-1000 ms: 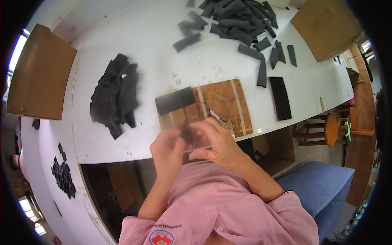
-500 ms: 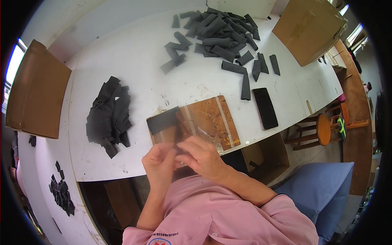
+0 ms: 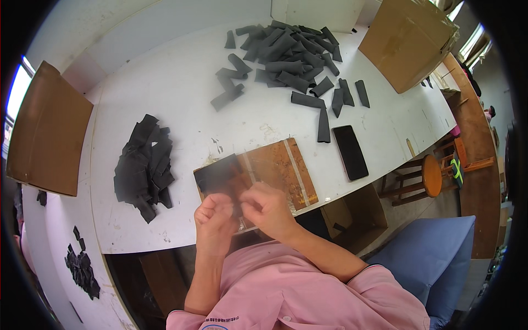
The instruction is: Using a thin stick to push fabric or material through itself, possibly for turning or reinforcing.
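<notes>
My left hand (image 3: 215,219) and my right hand (image 3: 268,210) are close together at the table's front edge, over the near side of a brown wooden board (image 3: 278,165). Both have curled, closed fingers. A small dark patch shows in the narrow gap between them, too blurred to name, and I cannot make out what the fingertips hold. On the board's left part lies a flat black fabric piece (image 3: 216,174), just beyond my left hand. Pale strips of tape cross the board.
Rolled dark grey fabric tubes (image 3: 291,49) are heaped at the back. Flat black pieces (image 3: 142,170) lie in a pile on the left. A black phone (image 3: 350,153) is right of the board. Cardboard boxes (image 3: 52,132) stand at both sides; a wooden stool (image 3: 429,177) is at the right.
My hands have drawn slightly apart, and the left fingers are curled more tightly. The whole view has shifted a little; the board, piles and phone keep their places on the table.
</notes>
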`<state>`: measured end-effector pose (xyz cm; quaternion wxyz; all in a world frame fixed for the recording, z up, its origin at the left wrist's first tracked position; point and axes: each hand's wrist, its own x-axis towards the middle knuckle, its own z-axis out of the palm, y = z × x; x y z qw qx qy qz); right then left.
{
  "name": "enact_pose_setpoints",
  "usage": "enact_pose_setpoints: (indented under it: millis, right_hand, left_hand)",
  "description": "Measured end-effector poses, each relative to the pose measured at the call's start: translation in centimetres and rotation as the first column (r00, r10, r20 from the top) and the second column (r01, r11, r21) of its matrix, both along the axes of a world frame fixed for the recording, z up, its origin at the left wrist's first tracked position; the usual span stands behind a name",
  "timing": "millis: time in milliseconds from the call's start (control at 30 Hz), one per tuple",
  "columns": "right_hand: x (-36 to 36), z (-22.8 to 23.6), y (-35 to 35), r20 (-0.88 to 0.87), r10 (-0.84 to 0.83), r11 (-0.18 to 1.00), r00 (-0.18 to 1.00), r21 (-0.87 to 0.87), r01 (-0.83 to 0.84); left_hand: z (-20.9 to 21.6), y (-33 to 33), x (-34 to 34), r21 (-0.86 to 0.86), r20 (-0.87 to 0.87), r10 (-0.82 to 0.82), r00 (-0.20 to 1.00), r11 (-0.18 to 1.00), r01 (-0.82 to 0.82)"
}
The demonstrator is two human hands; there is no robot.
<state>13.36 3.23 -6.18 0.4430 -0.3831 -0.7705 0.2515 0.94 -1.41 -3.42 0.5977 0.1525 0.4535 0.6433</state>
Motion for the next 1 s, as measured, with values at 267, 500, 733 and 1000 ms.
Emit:
enact_pose_setpoints:
  millis: [267,500,733,1000]
  right_hand:
    - [0.4,0.8,-1.0,-0.755,-0.431,0.044,0.494,-0.565,-0.824]
    - [1.1,-0.1,-0.6,-0.703,-0.128,0.296,0.699,-0.7,-0.65]
    - [1.3,1.8,-1.0,-0.792,0.023,0.391,0.61,-0.554,-0.735]
    - [1.4,4.3,1.2,-0.554,0.293,0.816,0.779,-0.279,-0.505]
  left_hand:
    - [0.6,0.0,2.1,0.027,-0.402,0.059,0.914,0.998,-0.053]
    - [-0.3,-0.3,0.4,0.088,-0.179,-0.023,0.984,0.995,0.04]
    - [2.5,-1.0,-0.4,0.438,0.407,-0.589,0.698,0.797,0.417]
    - [2.0,-1.2,3.0,0.389,-0.684,0.291,0.669,0.921,-0.002]
